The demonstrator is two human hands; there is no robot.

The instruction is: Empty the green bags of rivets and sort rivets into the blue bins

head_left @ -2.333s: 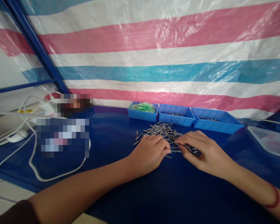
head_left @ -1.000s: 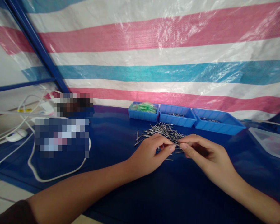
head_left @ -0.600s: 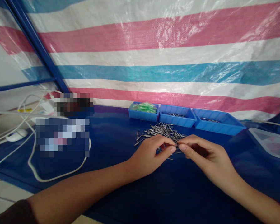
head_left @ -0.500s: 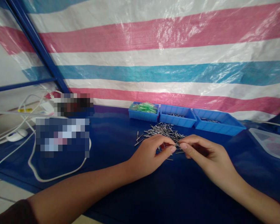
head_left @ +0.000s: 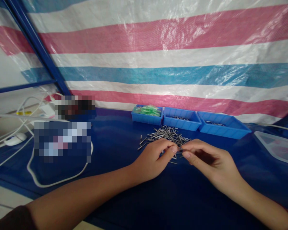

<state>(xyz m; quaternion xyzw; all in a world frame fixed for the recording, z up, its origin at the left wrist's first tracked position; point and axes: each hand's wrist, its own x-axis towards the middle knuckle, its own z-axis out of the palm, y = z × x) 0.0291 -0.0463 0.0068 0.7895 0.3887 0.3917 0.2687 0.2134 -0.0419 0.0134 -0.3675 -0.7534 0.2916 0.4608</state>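
In the head view, my left hand (head_left: 156, 156) is closed in a pinch, thumb against forefinger. Facing it, fingertips almost touching, my right hand (head_left: 208, 158) also pinches. A thin metal rod (head_left: 180, 149) shows in the small gap between the fingertips, and both hands appear to grip it; most of it is hidden by fingers. Just behind the hands lies a loose pile of short, thin metal rods (head_left: 168, 132) on the dark blue table (head_left: 158, 201). A few stray rods lie at the near side of the pile, partly covered by my left hand.
Behind the pile stand three blue bins: one with green plastic packets (head_left: 148, 111), a middle bin (head_left: 182, 124) and a right bin (head_left: 225, 130) with some rods. A clear plastic lid or tray (head_left: 276, 150) is at right. White cables (head_left: 60, 184) and a mouse (head_left: 15, 139) lie left.
My right hand has left the pile's right side and come to my left hand's fingertips. Since then both hands have stayed together, with only slight finger shifts.
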